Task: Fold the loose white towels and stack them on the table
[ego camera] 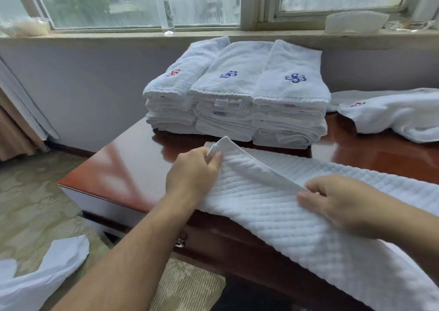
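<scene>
Folded stacks [237,92] stand on the bench [123,168]; before them left hand [192,168] and right hand [344,206] pinch a quilted towel [273,215] mid-fold; right of them one loose towel [392,118] waits

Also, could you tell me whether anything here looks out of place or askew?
Two things. The left stack of folded towels sits skewed, angled toward its neighbours rather than parallel. And white fabric seems to lie crumpled on the carpet at lower left, off the table.
</scene>
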The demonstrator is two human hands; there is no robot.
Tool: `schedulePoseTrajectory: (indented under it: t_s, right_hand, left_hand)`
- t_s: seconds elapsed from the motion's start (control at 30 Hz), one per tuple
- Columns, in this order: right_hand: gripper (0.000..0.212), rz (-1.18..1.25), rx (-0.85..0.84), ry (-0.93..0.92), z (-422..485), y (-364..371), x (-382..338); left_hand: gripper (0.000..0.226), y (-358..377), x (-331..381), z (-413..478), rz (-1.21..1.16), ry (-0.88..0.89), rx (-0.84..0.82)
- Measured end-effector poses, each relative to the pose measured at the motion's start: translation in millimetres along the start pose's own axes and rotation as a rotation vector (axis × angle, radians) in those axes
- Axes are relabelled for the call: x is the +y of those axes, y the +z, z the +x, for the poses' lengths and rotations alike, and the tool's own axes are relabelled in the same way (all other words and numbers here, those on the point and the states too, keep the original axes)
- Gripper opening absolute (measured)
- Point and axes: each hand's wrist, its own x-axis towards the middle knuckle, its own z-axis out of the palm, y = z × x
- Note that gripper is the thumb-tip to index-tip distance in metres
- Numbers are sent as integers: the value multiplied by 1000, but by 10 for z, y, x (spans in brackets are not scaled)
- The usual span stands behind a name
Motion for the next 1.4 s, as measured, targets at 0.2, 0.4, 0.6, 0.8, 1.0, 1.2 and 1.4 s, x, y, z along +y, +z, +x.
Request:
schedulePoseTrajectory:
  t_s: [0.2,0.4,0.6,0.8,1.0,1.2,1.4]
  right_hand:
    - [43,-130,84,30,262,-206,-92]
    - [38,-242,181,-6,565,-163,-15]
    - [34,-90,214,-2,695,-20,133]
    - [39,-23,283,83,584,-14,91]
    - [30,113,302,73,-115,-36,374]
    - [47,20,315,89,-943,8,742]
    - [26,15,464,0,-1100,123,753]
  left_hand:
    - [41,147,71,169,277,-4,0]
    - [32,289,82,278,429,188,77]
    - [23,263,24,367,305,20,23]
    - [36,275,310,290,285,326,22]
    - [57,438,961,106,44,650,-515]
    - [42,637,1400,-6,71,772,-763]
    - [21,727,1550,-47,38,811,-757]
